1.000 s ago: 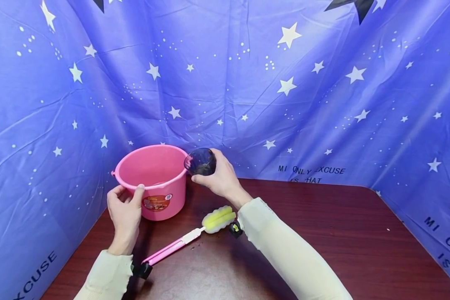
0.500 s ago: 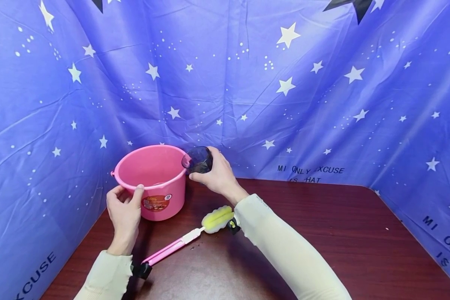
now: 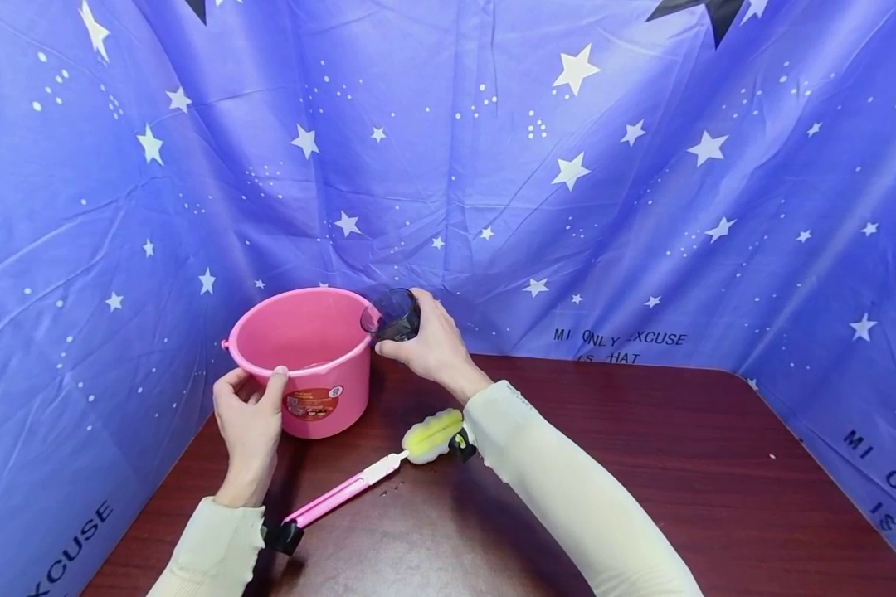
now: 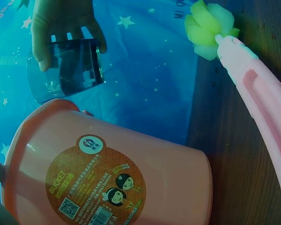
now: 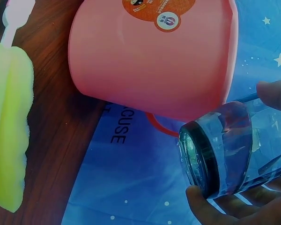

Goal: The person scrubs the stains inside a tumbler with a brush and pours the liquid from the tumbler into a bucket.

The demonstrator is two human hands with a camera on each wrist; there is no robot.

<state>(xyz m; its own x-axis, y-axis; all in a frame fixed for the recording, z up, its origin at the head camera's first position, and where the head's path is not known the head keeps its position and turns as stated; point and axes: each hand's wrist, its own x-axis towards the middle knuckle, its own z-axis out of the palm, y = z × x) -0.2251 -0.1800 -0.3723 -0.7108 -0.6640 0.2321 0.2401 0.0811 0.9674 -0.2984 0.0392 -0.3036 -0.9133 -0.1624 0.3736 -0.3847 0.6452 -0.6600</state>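
A pink bucket (image 3: 343,408) with an orange label stands upright on the table, left of centre. My left hand (image 3: 248,427) grips its near left rim, the thumb at the edge. My right hand (image 3: 439,352) holds a dark, see-through drinking glass (image 3: 397,315) at the bucket's right rim. In the left wrist view the glass (image 4: 68,70) lies tipped well over, its side right at the bucket's rim. The right wrist view shows fingers wrapped round the glass (image 5: 234,145) and its thick base facing the camera.
A sponge bottle brush (image 3: 433,437) with a pink and white handle lies on the table (image 3: 605,464) between the forearms. Small dark spots mark the wood near it. Blue star-print cloth (image 3: 448,182) hangs behind and at both sides.
My right hand has shifted slightly left and up with the glass, bringing its mouth further over the bucket's right rim. The left hand, the bucket and the brush stay where they were.
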